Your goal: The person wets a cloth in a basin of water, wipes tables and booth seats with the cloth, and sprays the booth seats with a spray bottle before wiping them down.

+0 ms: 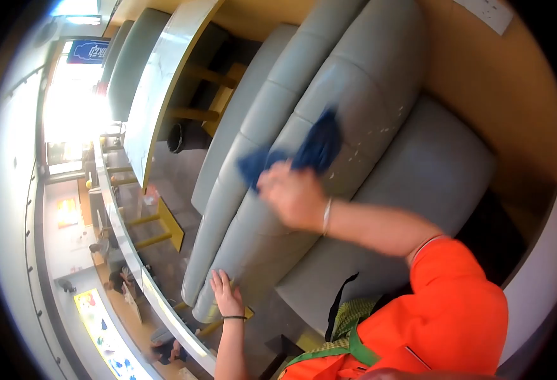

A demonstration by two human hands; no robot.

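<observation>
My right hand (294,196), a bracelet at its wrist, grips a dark blue cloth (320,142) against the grey padded backrest (278,202) of a bench. The cloth is bunched up, with its ends sticking out on both sides of my fingers, and looks blurred by motion. White specks (361,149) dot the padding beside it. Lower in the view, my left hand (226,290), with a dark band at the wrist, rests flat on the end of the backrest, fingers stretched out and nothing held.
The view is turned sideways. A grey bench seat (418,171) adjoins the backrest. Beyond lie a white tabletop (164,69), a yellow-legged stool (171,225) and a black bin (180,138). Several people sit behind a long white ledge (133,253). A wall socket plate (491,12) shows at upper right.
</observation>
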